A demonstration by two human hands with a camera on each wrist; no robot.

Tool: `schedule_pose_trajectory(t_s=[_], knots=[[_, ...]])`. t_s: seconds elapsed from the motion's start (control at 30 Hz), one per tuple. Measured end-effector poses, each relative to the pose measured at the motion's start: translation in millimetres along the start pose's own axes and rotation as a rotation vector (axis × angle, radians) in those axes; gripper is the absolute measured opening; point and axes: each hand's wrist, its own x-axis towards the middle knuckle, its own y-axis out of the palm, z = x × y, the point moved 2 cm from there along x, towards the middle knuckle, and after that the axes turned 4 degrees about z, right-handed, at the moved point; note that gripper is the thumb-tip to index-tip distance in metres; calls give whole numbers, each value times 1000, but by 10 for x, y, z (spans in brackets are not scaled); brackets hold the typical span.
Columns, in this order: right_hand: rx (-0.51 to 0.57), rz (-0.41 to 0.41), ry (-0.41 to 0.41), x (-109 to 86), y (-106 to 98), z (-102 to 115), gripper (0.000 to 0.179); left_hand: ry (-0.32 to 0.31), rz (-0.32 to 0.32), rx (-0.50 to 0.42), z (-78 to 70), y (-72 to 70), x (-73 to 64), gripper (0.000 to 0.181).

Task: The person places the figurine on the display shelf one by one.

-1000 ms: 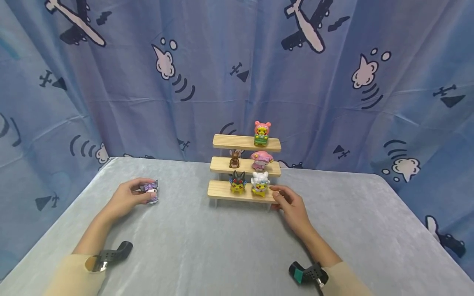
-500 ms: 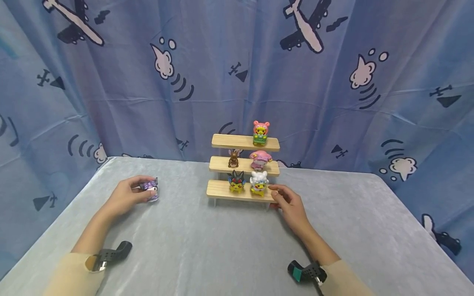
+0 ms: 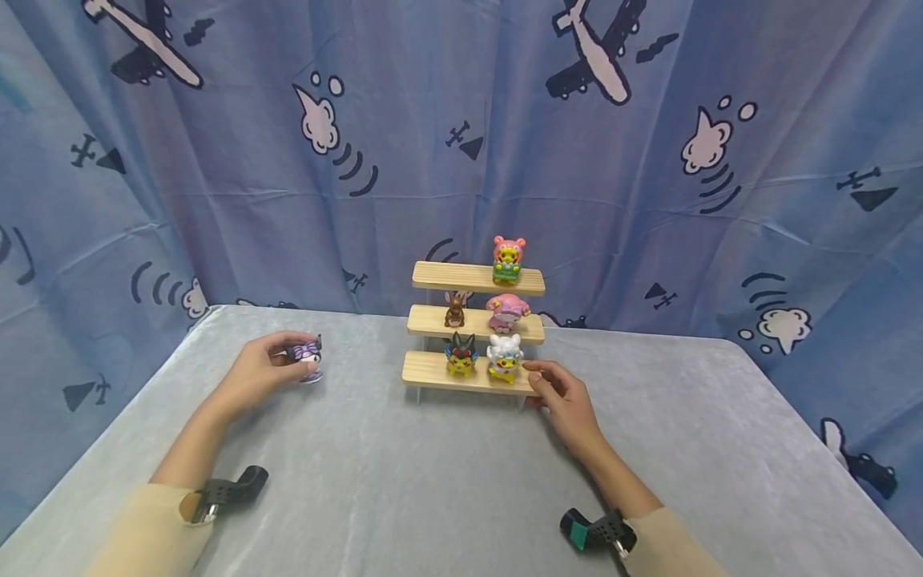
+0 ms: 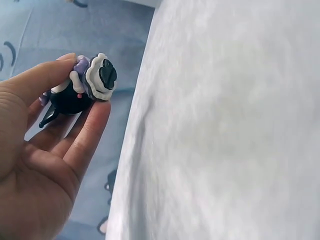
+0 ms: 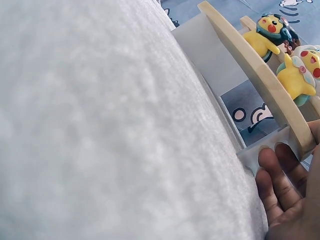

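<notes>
Thumb and fingers of my left hand [image 3: 255, 375] pinch a small purple, black and white figurine [image 3: 308, 359] left of the display shelf. In the left wrist view the figurine's [image 4: 100, 77] underside faces the camera, raised off the cloth. My right hand [image 3: 570, 405] grips the right end of the three-tier wooden display shelf [image 3: 433, 370]. In the right wrist view its fingertips [image 5: 269, 157] press against the clear end support under the lowest board [image 5: 270, 80].
A black-eared figurine [image 3: 461, 357] and a white-hooded one [image 3: 505, 361] stand on the lowest board. A brown figurine [image 3: 455, 311] and a pink one [image 3: 507, 312] occupy the middle, a pink-hooded one [image 3: 508, 260] the top. A patterned curtain [image 3: 433, 120] hangs behind the cloth-covered table [image 3: 404, 497].
My left hand has moved a little right and away from me, carrying the figurine closer to the shelf. The right hand and the shelf hold their places.
</notes>
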Motion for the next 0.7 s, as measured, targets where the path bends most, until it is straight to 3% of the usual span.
schedule_pose_trajectory(t_s=[0.4,0.7], knots=[[9,3,-6,-11,0,10,32,29,-21,1,-266,112,167,47],[14,3,-14,-3,-9,6,33,63,-112,-61,-458,211,284,46]])
